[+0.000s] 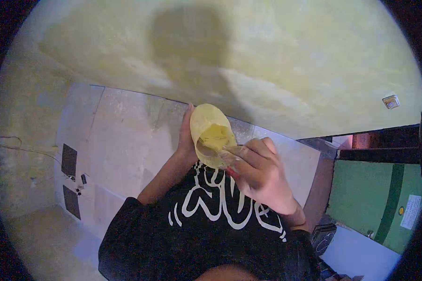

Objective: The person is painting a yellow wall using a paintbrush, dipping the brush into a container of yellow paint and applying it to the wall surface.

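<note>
My left hand (pixel 186 136) is closed round the left side of a pale yellow, rounded tub (pixel 204 117), held up in front of my chest. A thick yellow paste (pixel 215 133) lies in its opening, with a greyish patch at the lower left of it. My right hand (pixel 258 166) is at the tub's right rim, fingers curled and smeared with pale residue. A small red bit (pixel 232 172) shows below its fingers, belonging to something I cannot make out.
A patchy yellow wall (pixel 290 61) rises just ahead, with a small socket or switch box (pixel 391 101) at right. Pale floor tiles (pixel 122 126) spread leftward, with two dark panels and thin cables. A green door (pixel 361 196) and a black bag-like object (pixel 323 234) are at right.
</note>
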Demonstrator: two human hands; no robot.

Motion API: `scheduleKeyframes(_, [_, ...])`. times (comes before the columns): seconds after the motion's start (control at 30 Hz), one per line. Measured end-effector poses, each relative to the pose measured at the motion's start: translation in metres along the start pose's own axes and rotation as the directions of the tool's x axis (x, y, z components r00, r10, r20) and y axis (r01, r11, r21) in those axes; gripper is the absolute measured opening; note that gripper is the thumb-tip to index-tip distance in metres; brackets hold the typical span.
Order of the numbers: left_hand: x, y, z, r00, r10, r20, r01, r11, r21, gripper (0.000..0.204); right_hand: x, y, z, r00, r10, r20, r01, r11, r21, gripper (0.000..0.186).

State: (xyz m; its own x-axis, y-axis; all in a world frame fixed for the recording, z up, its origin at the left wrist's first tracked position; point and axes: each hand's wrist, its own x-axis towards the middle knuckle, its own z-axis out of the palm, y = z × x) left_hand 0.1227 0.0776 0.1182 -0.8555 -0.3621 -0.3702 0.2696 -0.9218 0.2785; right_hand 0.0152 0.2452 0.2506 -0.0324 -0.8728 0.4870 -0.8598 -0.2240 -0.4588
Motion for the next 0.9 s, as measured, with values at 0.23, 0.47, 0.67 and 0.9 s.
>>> scheduleKeyframes(0.23, [0.008, -0.003, -0.021, 0.998, -0.052, -0.034, 0.054, 0.997, 0.049, 0.073, 0.001, 0.000, 0.010, 0.929, 0.322, -0.184, -0.285, 0.937, 0.202, 0.022])
scheduleKeyframes(0.47, [0.002, -0.006, -0.012, 0.998, -0.060, -0.002, 0.060, 0.998, 0.014, 0.074, -0.007, -0.002, 0.026, 0.783, 0.579, -0.228, -0.490, 0.799, 0.348, 0.014])
scheduleKeyframes(0.67, [0.004, -0.006, -0.013, 0.994, -0.094, -0.062, 0.089, 0.992, -0.087, 0.071, -0.009, 0.000, 0.033, 0.729, 0.646, -0.228, -0.513, 0.735, 0.443, 0.012])
scheduleKeyframes(0.9, [0.006, -0.011, -0.029, 0.993, -0.110, 0.043, 0.116, 0.979, -0.167, 0.068, -0.005, -0.003, 0.035, 0.868, 0.388, -0.311, -0.317, 0.914, 0.255, 0.017])
